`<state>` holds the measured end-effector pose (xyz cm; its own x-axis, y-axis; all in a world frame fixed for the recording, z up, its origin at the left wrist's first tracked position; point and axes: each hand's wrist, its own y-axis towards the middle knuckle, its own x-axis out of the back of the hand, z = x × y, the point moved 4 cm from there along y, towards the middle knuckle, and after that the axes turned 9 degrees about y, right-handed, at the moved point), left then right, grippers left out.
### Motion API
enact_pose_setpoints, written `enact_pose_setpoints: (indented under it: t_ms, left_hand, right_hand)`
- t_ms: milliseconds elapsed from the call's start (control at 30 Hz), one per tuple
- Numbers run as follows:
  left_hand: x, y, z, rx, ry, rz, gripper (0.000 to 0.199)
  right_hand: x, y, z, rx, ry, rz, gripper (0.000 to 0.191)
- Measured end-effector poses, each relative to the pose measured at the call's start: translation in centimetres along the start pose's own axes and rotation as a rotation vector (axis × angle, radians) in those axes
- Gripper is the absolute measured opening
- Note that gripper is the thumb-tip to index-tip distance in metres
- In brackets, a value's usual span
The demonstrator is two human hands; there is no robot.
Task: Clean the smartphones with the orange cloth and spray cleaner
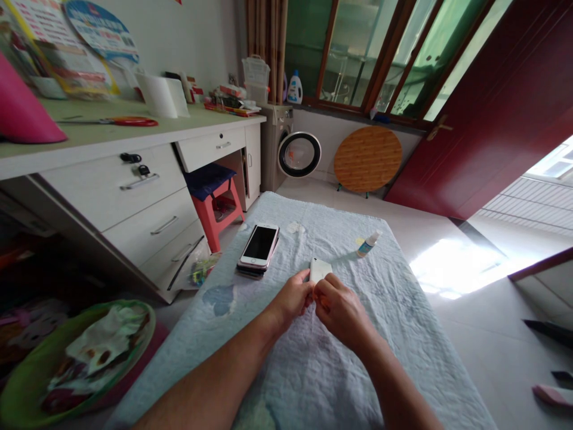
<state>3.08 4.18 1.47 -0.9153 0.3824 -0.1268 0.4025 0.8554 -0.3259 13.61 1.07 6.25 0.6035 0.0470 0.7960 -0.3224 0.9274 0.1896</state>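
A white phone (319,269), back side up with a dark camera spot at its top corner, is in front of me over the cloth. My left hand (298,294) grips its left edge and lower end. Over the phone's lower right part, my right hand (338,303) is closed, its fingertips pressed together close to the left thumb; whatever they pinch is hidden. To the left lies a stack of phones (259,245), the top one white-framed with a dark screen facing up. A small spray bottle (369,243) stands to the right, beyond my right hand.
A pale blue quilted cloth (286,209) covers the surface under my hands. Left are a white desk (134,203), a pink stool (221,209) and a green basket (150,334) of cloths. Behind stand a washing machine (273,143) with its door ajar and a round wooden tabletop (367,161).
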Motion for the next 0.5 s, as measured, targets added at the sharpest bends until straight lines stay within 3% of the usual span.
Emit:
enact_pose_setpoints:
  t_ms: [267,500]
  left_hand:
    - [0.4,0.2,0.3,0.034,-0.025,-0.025,0.054]
    - [0.6,0.2,0.4,0.058,-0.062,-0.019,0.053]
  right_hand:
    - [1.3,-0.5,-1.4,-0.040,0.036,0.063,0.015]
    - [2.4,-0.7,-2.6,-0.071,0.022,0.127,0.014]
